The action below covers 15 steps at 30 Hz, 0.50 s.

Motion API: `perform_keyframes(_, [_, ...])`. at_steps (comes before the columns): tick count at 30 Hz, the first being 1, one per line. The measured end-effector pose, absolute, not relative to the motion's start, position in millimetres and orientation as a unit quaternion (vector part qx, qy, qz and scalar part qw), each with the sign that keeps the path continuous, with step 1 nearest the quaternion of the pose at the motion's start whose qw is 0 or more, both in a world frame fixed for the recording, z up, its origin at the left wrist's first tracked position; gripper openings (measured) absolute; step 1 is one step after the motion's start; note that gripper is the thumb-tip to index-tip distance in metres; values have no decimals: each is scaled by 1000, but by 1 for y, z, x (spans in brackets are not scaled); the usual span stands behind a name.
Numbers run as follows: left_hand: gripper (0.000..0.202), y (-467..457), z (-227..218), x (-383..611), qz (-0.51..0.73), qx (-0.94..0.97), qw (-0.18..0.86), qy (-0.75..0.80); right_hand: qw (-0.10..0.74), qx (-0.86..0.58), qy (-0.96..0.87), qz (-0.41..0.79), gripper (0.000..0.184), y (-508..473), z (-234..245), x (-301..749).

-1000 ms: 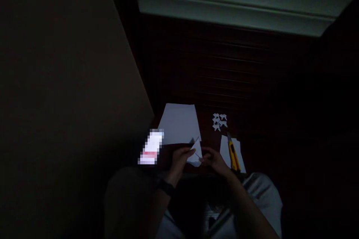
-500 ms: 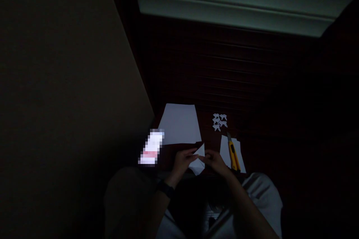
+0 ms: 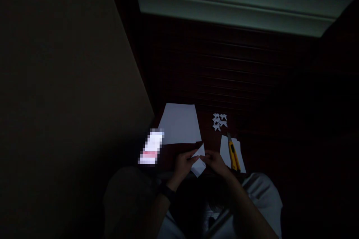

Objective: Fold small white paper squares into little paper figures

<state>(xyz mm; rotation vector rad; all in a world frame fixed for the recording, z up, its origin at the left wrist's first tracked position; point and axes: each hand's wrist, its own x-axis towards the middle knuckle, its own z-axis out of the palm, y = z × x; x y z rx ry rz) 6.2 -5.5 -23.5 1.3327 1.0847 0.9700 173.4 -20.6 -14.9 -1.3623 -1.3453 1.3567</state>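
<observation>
The left hand point(image 3: 183, 163) and the right hand point(image 3: 217, 161) both grasp one folded white paper point(image 3: 198, 166), with the thumbs close together at its middle. This paper is between the hands, at the near side of the dark bench point(image 3: 206, 121). On the bench lies a large white sheet point(image 3: 179, 123), and a bright screen point(image 3: 152, 147), its content blurred, is beside its lower left corner. At the right are small white folded pieces point(image 3: 216, 128), grouped closely; nearer, a yellow cutter point(image 3: 234, 156) rests upon smaller white sheets point(image 3: 225, 149).
</observation>
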Motion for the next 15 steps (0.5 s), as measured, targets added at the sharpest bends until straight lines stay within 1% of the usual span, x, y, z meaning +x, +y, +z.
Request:
perform_keyframes(4, [38, -7, -22, 7, 410, 564, 542, 469, 388, -547, -537, 512, 37, -21, -17, 173])
perform_keyframes(12, [32, -6, -24, 9, 416, 564, 499, 509, 371, -533, -552, 523, 35, -21, -14, 173])
perform_keyframes(15, [32, -7, -23, 9, 412, 561, 510, 505, 397, -516, -530, 544, 36, -21, -9, 172])
